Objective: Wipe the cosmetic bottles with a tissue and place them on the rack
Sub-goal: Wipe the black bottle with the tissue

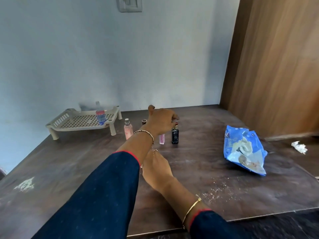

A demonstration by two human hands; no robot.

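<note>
Rack (58,120) at back-left of worktop (215,178), w/ one blue-label bottle (101,116) upright on its grid. Off the rack, upright on worktop: pink bottle (128,129) just beside rack leg, small dark-capped jar (144,121), slim pink bottle (162,140), dark bottle (175,137). L hand (160,122) over the dark bottle's cap, fingers bent down; grip on cap can't be told. R hand (155,167) low under L forearm, fingers hidden, grip unclear. Blue tissue pack (245,149) at right lies open, tissue showing inside; crumpled tissue (299,147) beyond it.
</note>
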